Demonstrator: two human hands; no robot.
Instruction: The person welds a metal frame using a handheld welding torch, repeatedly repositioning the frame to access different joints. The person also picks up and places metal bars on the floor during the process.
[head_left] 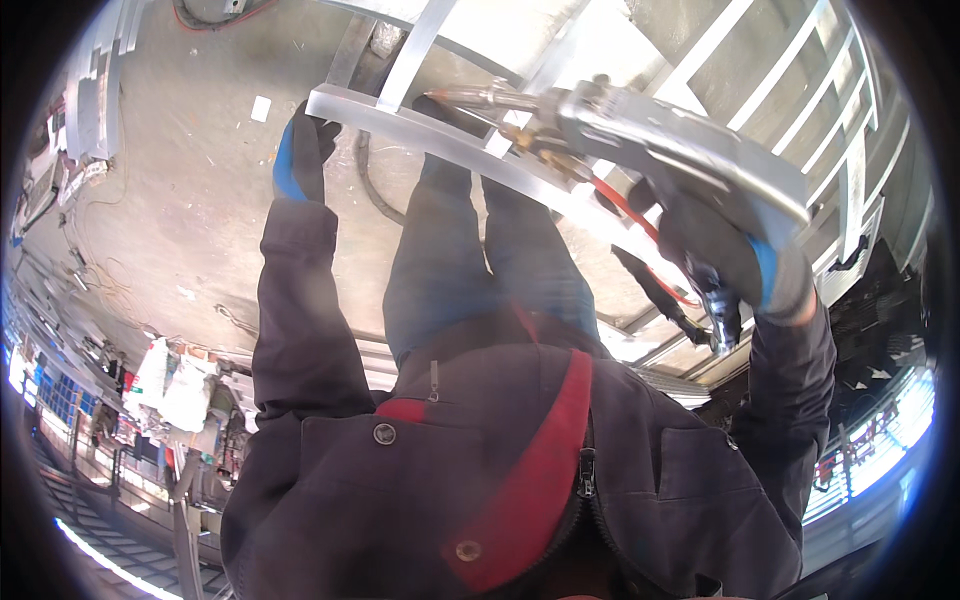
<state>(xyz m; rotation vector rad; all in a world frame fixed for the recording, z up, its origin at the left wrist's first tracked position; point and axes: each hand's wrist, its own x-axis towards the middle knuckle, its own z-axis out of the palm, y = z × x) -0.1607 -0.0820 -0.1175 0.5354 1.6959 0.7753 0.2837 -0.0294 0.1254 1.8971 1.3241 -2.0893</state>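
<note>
— While the left hand (pixel 300 160) in its dark glove clamps the end of the bar (pixel 400 118), where's the torch (pixel 640 135)?

— Across the bar from it, up at the right. The right hand (pixel 725 255), gloved too, is clenched round the torch grip, and the nozzle (pixel 470 97) points left, its tip just above the bar, near where a rail (pixel 415 45) of the frame (pixel 800 90) meets it.

— So both hands are full?

— Yes, one gripping the bar's end, one wrapped on the torch. A red hose (pixel 635 215) trails from the torch down past the bar, toward the legs (pixel 480 260).

— What worries you?

— I'd say the left hand sits close along the bar from the tip; heat running down the metal could bite through the glove. And if that grip loosens, the bar may shift off the rail and spoil the joint.

— The hose?

— It hangs just under the bar by the knees. A snag there could jerk the nozzle off line.
</note>
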